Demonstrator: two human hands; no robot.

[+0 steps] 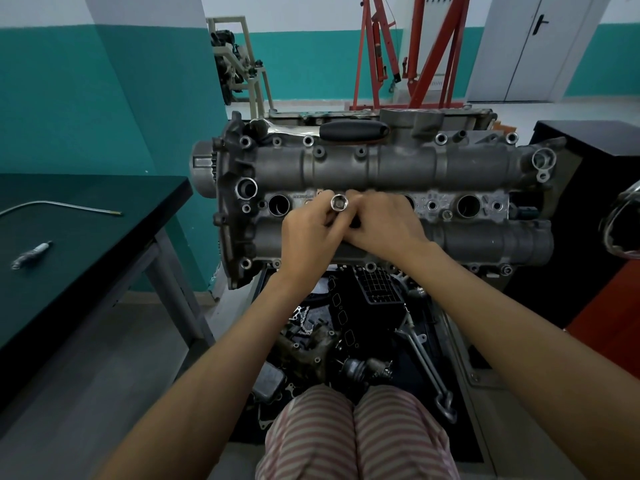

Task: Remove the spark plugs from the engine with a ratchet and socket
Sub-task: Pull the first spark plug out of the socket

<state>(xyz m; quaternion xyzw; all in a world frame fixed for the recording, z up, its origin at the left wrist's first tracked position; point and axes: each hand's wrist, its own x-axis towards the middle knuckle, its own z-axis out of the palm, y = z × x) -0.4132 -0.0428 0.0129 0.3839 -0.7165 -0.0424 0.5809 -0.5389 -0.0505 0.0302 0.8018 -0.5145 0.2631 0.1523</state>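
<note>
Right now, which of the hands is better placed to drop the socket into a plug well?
Left, probably. The left hand already pinches the socket, open end facing the camera, just right of the open plug well. The right hand lies curled over the engine beside it; what it holds is hidden.

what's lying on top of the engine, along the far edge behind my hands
A ratchet lies along the far edge of the engine: chrome head to the left, black grip to the right. Whether a socket is fitted under its head cannot be seen.
</note>
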